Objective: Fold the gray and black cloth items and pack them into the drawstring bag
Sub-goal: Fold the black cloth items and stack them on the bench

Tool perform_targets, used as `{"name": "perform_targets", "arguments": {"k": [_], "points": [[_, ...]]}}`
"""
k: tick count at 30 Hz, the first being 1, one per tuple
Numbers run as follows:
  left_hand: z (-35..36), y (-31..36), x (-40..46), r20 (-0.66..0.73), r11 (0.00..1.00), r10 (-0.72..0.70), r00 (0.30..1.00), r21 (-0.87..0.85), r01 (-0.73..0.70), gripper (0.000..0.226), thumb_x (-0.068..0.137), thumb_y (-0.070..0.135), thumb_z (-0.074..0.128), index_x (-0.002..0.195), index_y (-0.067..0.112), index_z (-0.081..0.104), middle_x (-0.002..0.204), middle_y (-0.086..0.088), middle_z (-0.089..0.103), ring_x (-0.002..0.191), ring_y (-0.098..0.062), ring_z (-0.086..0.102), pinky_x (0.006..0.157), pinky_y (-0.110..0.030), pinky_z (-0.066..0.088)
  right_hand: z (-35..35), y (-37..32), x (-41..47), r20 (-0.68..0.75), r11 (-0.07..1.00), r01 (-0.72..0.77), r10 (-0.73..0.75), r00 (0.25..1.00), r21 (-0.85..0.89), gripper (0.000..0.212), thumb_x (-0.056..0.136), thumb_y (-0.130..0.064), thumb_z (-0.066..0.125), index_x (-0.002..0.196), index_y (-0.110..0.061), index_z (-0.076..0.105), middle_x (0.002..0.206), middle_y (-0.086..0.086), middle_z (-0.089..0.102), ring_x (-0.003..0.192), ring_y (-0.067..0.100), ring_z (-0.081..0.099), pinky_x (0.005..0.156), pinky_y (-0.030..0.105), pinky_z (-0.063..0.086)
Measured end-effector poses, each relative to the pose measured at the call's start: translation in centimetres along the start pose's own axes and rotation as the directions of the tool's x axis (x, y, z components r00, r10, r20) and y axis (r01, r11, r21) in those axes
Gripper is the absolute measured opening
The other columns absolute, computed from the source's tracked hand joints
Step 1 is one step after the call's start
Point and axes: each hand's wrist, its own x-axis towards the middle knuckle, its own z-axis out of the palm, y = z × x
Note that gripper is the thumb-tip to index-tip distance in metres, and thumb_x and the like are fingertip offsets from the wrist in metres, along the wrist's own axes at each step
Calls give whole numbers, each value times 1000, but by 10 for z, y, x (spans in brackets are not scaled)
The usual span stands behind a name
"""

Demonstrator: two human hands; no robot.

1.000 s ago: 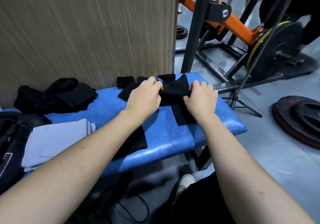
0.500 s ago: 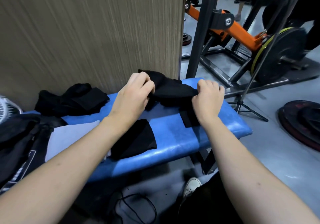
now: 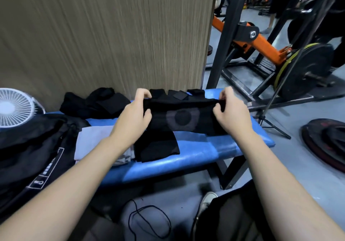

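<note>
Currently, both hands up over the blue tabletop [image 3: 196, 158], stretching one black cloth [image 3: 182, 118] between them. Left hand [image 3: 135, 115] pinches the cloth's left end, thumb in front, fingers curled over the top edge. Right hand [image 3: 230, 113] grips the right end the same way. Cloth is held taut and level, lifted just above the padding; a gray ring mark shows at its middle. I see a folded black piece [image 3: 156, 148] lying flat on the tabletop below the left hand, and a folded gray cloth [image 3: 93, 141] just beside it to the left. More black cloth sits heaped [image 3: 95, 102] at the far edge against the wood panel [image 3: 112, 35]. Dark bag [image 3: 31, 147] at far left, probably the drawstring one; blur makes it hard to confirm. White fan [image 3: 15, 108] behind it.
</note>
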Motion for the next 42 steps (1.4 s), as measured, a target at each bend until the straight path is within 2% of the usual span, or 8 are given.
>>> {"name": "perform_targets", "arguments": {"k": [3,8,13,20,25,31,37,42], "points": [[2,-13,-16,50,999,-52,997,3,52,31,91,9,57,108,25,36,61,1,42,53,-12,42,52,-31,31,9,0,1,115,997,-11,2,993,71,15,92,-14,53,95,-16,38,80,7,58,77,36,52,69,46,47],[7,-34,-32,171,994,-33,985,113,14,15,91,7,54,91,21,50,87,5,47,70,-15,46,62,-27,29,20,-6,3,272,993,-23,-9,962,113,20,94,-12,52,85,-18,36,68,0,44,64,24,40,56,35,33],[13,-40,-45,147,966,-84,986,254,45,10,94,16,49,100,19,56,104,4,46,70,-22,54,66,-38,47,25,-8,4,369,994,11,-52,928,111,31,92,-5,59,77,-23,39,78,-2,44,66,5,45,55,18,34],[23,-40,-51,137,874,-38,990,485,-34,17,74,27,52,88,25,62,89,3,53,89,-24,50,88,-31,27,30,-10,4,418,998,61,-57,907,3,23,93,-4,58,84,-21,45,72,3,54,63,20,44,54,30,36],[23,-39,-59,175,855,-12,985,512,-80,25,69,32,57,90,22,66,119,-7,60,114,-30,53,104,-38,21,28,-16,2,532,998,35,-2,847,-51,12,91,-11,59,92,-23,56,81,-5,60,60,12,52,49,23,34],[16,-41,-62,158,875,8,987,476,-83,17,80,32,59,93,25,67,97,6,54,100,-22,49,102,-31,21,26,-23,1,573,993,79,-16,820,-86,26,79,-5,57,89,-26,45,95,-4,48,80,26,54,56,30,36],[12,-40,-65,203,875,-23,979,478,-78,29,86,42,55,109,28,67,100,7,49,105,-21,44,98,-30,21,21,-41,2,467,996,-13,-27,884,84,21,79,-2,53,78,-23,49,76,0,50,61,19,47,49,25,37],[12,-41,-67,262,901,-30,965,425,-87,35,92,47,48,123,32,58,109,11,49,112,-16,39,106,-30,16,19,-71,-4,570,835,-280,-48,820,474,16,84,7,49,87,-8,55,65,9,47,40,21,45,40,30,39]]}}
